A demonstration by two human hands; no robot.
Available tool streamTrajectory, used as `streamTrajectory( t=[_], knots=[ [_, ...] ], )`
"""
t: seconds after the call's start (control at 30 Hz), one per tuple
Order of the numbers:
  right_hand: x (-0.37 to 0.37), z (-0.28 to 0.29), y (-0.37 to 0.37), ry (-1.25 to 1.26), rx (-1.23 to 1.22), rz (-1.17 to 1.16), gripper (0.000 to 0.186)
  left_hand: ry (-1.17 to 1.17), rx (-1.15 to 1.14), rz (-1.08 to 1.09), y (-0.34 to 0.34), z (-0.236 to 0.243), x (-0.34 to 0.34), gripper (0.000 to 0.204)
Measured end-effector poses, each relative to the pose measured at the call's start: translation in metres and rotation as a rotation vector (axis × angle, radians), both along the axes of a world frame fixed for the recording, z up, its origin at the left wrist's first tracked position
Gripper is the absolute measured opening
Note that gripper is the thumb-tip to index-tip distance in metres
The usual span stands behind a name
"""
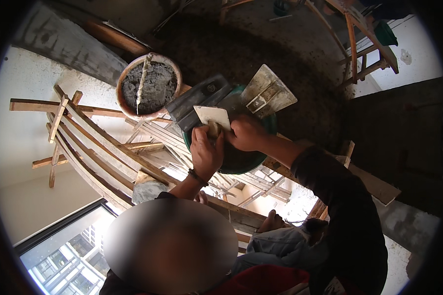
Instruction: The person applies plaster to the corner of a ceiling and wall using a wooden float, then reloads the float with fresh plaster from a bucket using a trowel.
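My left hand (206,153) is closed on the lower part of a small cream-coloured square plate (210,115), thumb and fingers pinching it. My right hand (247,132) is closed at the plate's right edge; what its fingers hold, if anything, is hidden. Just beyond it, a mortar-stained trowel (275,88) with a broad, flat blade tilts up over a green tub (241,167). Whether my right hand touches the trowel, I cannot tell. A dark grey, angular piece (202,101) lies across the tub's left side, behind the plate. Both hands are above the tub.
Left of the tub, a round bucket (119,93) contains grey mortar and a pale twisted rod (143,83). Wooden scaffold planks (103,142) stretch along the left and below. A wooden trestle (352,44) stands at the far right. A window (66,255) is at lower left.
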State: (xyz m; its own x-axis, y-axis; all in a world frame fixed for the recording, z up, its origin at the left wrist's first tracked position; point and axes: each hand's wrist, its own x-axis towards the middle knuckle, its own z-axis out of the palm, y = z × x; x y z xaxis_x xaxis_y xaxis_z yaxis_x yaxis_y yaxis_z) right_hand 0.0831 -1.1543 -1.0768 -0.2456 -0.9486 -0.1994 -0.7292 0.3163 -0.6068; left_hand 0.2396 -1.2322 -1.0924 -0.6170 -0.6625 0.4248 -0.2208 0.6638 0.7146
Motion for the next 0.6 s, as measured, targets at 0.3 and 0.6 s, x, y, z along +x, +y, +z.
streamTrajectory(
  t=[0.3, 0.6],
  knots=[
    [-0.005, -0.055, 0.031, 0.083, 0.047, 0.027, 0.024, -0.104, 0.208, -0.013, 0.002, 0.017, -0.004, 0.036],
    [-0.011, 0.023, 0.003, -0.116, -0.454, -0.123, 0.025, -0.173, 0.219, -0.063, 0.010, 0.003, 0.013, 0.039]
  ],
)
